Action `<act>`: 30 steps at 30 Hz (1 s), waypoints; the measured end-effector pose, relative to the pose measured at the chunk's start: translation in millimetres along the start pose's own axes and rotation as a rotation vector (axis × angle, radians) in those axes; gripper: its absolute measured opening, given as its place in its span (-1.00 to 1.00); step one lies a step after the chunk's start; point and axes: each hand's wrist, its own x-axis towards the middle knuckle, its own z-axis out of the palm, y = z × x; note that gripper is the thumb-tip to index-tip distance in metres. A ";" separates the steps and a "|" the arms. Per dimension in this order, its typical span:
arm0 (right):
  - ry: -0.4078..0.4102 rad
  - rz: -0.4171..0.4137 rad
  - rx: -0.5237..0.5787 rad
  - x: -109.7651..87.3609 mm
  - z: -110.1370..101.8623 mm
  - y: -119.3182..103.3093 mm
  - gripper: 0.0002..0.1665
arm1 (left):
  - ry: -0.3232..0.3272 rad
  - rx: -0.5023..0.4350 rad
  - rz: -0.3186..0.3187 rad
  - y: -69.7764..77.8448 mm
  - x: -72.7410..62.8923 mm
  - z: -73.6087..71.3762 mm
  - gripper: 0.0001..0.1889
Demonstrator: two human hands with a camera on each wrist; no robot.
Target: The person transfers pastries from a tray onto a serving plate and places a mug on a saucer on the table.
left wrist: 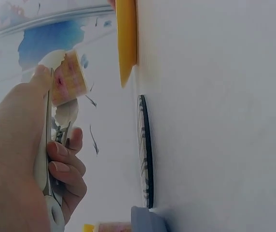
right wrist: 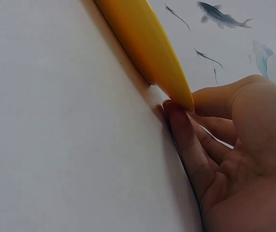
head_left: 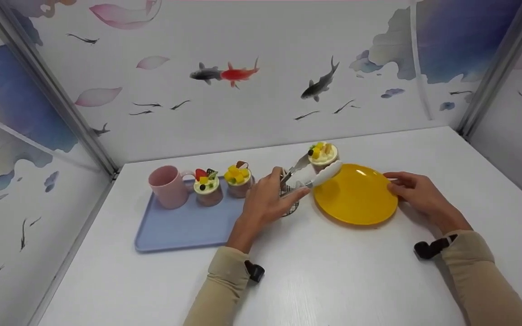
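My left hand (head_left: 263, 199) grips a pair of tongs (head_left: 326, 174) with white-tipped arms. Between the tong tips is a small dessert cup (head_left: 322, 156) topped with cream and yellow fruit pieces. In the left wrist view the dessert cup is lifted off the table, tilted between the tips. A round yellow plate (head_left: 358, 201) lies just below and to the right of the cup in the head view. At the plate's right rim, my right hand (head_left: 419, 194) pinches the edge; the right wrist view shows fingers above and below the rim (right wrist: 176, 87).
To the left, a blue tray (head_left: 184, 231) bears a pink mug (head_left: 169, 190) and two more fruit-topped dessert cups, one nearer the mug (head_left: 209, 192) and one farther right (head_left: 239, 181). A flat black-and-white patterned mat (left wrist: 144, 150) lies under my left hand, between tray and plate.
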 end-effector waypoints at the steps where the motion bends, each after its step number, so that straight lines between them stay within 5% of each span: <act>1: 0.000 0.002 -0.001 0.1 0.2 0.1 -0.25 | 0.003 0.005 0.004 0.6 0.9 1.2 -0.03; 11: 0.007 -0.031 0.008 -1.6 1.7 -0.2 -0.29 | 0.035 0.022 0.020 10.5 9.9 15.1 -0.17; 30: -0.012 0.008 0.017 2.4 -0.2 1.3 -0.25 | 0.005 0.023 -0.024 31.2 22.2 41.3 -0.16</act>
